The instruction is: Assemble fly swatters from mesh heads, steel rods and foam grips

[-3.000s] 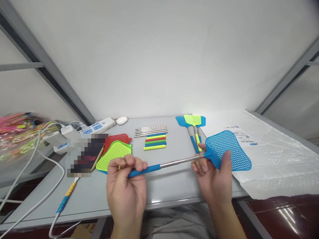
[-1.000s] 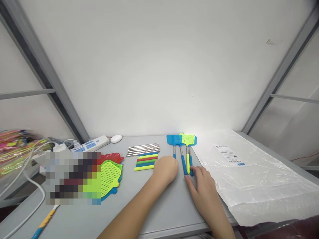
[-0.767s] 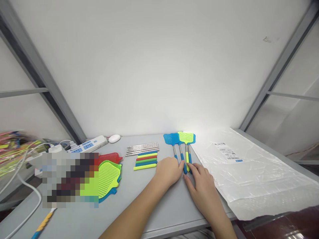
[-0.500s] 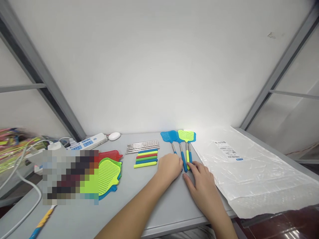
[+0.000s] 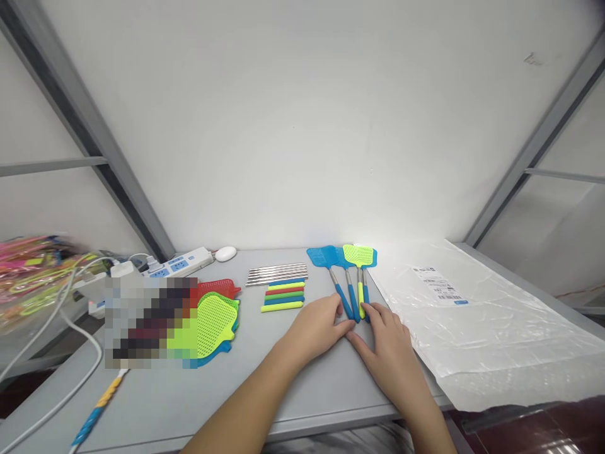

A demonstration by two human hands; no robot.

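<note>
We have lowered the leftmost blue fly swatter (image 5: 335, 277) from mid-air, where both hands held it three seconds ago, to the table (image 5: 155, 410) at centre right of the frame. Since half a second ago, our left hand has uncovered more of its handle.

At the far left of the frame, we observe a clear bag of coloured items (image 5: 33, 268) and a white power strip (image 5: 184, 261). Right of these, a red swatter head (image 5: 220, 288) lies behind a yellow-green swatter head (image 5: 215, 325); part of this stack is pixelated. Left of centre, we find a row of metal rods (image 5: 278, 273) and, just below, six coloured sleeves (image 5: 285, 296).

Our left hand (image 5: 324, 325) is positioned at the lower end of the leftmost handle, fingers curled, thumb extended; we cannot tell whether it grips. Three more swatters lie alongside: two blue, one yellow-green swatter (image 5: 360, 287). Our right hand (image 5: 387, 337) lies with thumb and fingers spread, fingertips at the rightmost handles. Both thumbs are close together below the handle ends.

At the right, we note a labelled white plastic mailer (image 5: 491, 340), lying flat.
</note>
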